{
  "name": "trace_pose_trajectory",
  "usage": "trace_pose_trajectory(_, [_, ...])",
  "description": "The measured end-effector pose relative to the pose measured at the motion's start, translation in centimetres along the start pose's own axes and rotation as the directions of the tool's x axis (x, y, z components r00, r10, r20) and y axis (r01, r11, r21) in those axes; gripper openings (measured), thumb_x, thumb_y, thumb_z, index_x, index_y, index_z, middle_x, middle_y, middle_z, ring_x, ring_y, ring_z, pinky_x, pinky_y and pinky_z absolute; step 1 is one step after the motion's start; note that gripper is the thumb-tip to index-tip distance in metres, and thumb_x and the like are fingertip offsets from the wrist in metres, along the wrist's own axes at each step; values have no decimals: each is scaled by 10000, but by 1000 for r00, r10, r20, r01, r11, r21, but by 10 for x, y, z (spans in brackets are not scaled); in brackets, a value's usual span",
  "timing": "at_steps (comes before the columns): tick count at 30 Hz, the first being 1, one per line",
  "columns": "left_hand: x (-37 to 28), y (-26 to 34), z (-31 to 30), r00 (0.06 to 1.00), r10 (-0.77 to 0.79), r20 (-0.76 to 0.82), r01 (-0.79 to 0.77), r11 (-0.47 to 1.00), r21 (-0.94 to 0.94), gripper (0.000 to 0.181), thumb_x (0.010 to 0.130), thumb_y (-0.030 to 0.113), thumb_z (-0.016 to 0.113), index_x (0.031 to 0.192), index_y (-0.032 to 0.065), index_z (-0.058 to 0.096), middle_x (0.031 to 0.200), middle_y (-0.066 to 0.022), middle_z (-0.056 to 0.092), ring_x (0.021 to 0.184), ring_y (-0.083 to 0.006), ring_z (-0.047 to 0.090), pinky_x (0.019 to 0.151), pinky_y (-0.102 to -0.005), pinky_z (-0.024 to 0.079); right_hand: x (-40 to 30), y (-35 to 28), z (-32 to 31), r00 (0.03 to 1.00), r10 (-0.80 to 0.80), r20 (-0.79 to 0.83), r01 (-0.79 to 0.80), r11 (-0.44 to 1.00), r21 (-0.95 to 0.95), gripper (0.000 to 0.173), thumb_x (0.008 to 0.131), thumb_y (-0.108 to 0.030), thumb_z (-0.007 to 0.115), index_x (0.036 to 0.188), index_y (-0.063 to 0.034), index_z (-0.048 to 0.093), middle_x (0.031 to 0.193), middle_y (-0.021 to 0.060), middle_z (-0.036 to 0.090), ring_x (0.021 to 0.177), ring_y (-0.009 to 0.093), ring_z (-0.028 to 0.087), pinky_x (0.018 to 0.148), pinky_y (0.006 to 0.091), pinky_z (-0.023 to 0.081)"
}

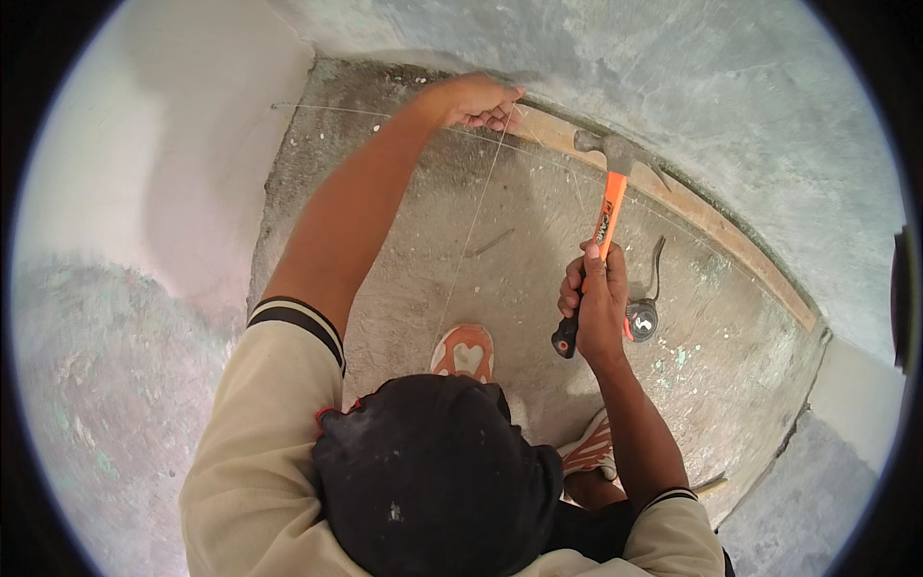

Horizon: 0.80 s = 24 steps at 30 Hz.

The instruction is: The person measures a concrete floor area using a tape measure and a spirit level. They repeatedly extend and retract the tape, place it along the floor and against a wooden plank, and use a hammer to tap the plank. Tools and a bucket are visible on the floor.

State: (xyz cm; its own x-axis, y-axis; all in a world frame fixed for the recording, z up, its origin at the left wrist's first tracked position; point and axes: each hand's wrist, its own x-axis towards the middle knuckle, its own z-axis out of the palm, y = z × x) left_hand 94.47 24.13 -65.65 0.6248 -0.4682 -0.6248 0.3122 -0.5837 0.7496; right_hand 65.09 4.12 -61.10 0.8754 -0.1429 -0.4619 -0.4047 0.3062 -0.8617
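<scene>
In my right hand (600, 292) is a claw hammer (611, 195) with an orange and black handle, its steel head raised in front of a long wooden board (692, 198). That board lies along the foot of the wall. At its left end my left hand (483, 104) touches the wood where a thin string (472, 223) meets it, fingers bent; whether they pinch the string or a nail cannot be made out. Another string (548, 157) crosses near the board from the left wall. Partly behind my right wrist, a black and red tape measure (642, 319) rests on the floor.
A rough plastered wall (721, 94) rises behind the board, and a pale wall (209, 159) stands at the left. A thin stick (494, 241) lies on the concrete floor (404, 288). Near my right elbow is a small wood piece (710, 485). My shoes (465, 352) stand close by.
</scene>
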Motion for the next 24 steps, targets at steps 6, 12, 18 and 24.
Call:
trace_pose_trajectory(6, [1,-11,5,993,26,-111,-40,992,-118,527,1030,565,613,926,65,746,913,-17,751,731,-69,611,564,-260,378,13,1,32,994,113,5,-113,988,109,298,1125,-398,507,1125,-100,496,772,3,509,540,61,466,449,234,386])
trace_pose_trajectory(12, [-10,-3,1,999,-35,2,35,989,-145,492,1009,569,646,1010,87,747,947,-34,761,874,-103,648,812,-278,485,44,-1,60,995,94,-16,-88,970,225,343,1119,-414,514,1168,-74,508,781,16,528,545,75,500,437,248,424])
trace_pose_trajectory(18, [7,-29,-24,844,525,-110,-466,818,337,362,953,309,730,1241,94,764,1019,-84,783,952,-181,706,829,-345,533,55,1,82,997,73,-32,-62,965,255,334,1118,-409,518,1141,-76,507,784,22,529,543,77,502,435,251,428])
trace_pose_trajectory(24, [22,-31,-9,880,469,-73,-408,825,390,276,884,262,793,1150,192,827,1029,-59,806,960,-195,718,852,-367,540,60,0,94,996,65,-66,-49,973,224,324,1125,-400,500,1130,-76,493,777,27,518,523,82,488,422,254,417])
